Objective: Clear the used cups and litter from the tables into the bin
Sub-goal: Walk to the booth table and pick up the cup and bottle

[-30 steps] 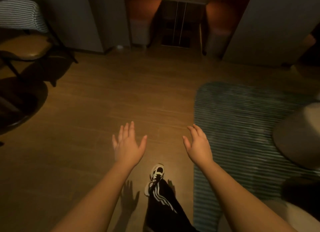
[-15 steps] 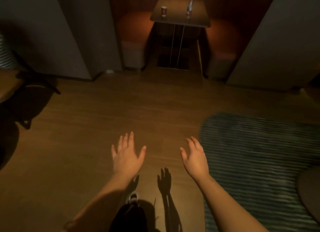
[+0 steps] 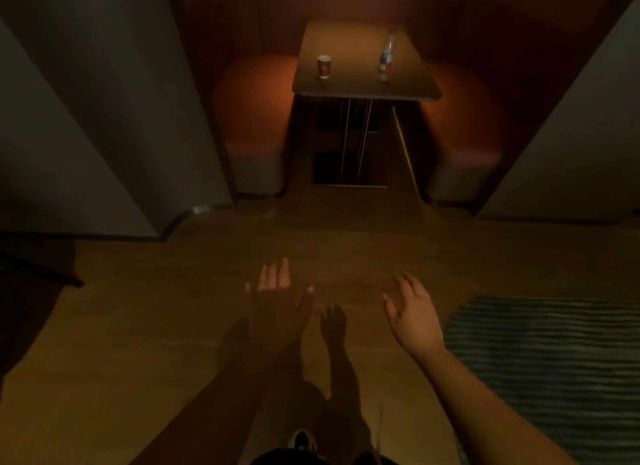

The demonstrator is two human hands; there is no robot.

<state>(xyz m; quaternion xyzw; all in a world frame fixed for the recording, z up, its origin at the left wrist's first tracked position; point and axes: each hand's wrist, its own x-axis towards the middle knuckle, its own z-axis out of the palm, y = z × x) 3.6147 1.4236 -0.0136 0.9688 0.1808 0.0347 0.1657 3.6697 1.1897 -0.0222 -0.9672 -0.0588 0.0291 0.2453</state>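
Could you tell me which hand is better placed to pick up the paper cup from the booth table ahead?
Probably the left hand: the paper cup stands on the table's left side, the bottle on the right, nearer the right hand's line. Both hands are open, empty and far away.

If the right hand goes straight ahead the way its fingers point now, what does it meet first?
Probably nothing nearby: the right hand is open over bare floor. Farther on stands the table, but depth is unclear.

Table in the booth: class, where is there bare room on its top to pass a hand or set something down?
The table is bare between the paper cup and the bottle, and along its far end. Both items stand near the front edge, where room is tightest.
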